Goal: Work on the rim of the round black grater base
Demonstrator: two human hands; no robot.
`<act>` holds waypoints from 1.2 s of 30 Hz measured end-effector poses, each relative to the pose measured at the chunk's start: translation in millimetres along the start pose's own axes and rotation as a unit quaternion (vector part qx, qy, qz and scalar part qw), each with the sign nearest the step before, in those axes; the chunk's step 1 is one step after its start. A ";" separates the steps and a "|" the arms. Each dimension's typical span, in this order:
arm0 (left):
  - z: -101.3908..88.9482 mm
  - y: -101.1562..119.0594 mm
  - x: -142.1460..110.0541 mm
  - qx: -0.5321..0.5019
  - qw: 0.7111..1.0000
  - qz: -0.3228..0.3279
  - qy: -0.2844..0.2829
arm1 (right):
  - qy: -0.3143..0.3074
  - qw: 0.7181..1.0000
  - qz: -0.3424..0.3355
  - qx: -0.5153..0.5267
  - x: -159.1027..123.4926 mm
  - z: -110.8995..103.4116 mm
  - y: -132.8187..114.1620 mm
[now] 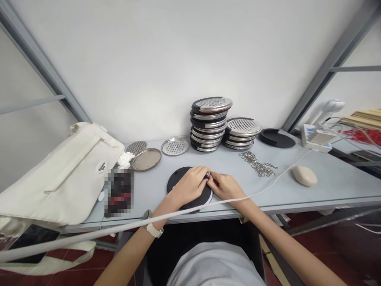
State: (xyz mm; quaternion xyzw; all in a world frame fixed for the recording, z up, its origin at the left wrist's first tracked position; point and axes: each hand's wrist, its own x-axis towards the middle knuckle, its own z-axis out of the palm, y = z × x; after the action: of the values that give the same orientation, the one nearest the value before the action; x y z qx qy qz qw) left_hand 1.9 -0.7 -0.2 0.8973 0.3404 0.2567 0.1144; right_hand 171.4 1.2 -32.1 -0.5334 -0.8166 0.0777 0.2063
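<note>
The left hand (pixel 192 183) lies across the flat, round black disc (pixel 177 175), meeting the right hand (pixel 225 186) at the disc's right edge, though whether either pinches it I can't tell.

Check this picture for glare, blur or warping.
Head view: soft, even light, mild shine on the stacked perforated metal discs; wide-angle stretch toward the edges; a pixelated patch beside the cream bag; detail looks soft where left hand and right hand meet over the black disc.
</note>
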 end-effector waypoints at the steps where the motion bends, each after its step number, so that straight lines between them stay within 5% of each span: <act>1: 0.1 -0.2 -0.1 0.001 1.000 0.001 0.000 | 0.001 1.000 0.000 -0.004 0.0 0.2 -0.2; 36: 0.6 2.1 0.2 0.019 1.000 -0.007 0.000 | 0.031 0.996 -0.005 -0.081 -1.8 -1.7 -5.1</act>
State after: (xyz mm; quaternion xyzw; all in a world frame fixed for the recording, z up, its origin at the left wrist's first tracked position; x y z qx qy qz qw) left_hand 3.5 -2.2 0.2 0.8967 0.3517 0.2498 0.0993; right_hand 168.4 -2.7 -29.2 -0.5462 -0.8164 -0.0061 0.1876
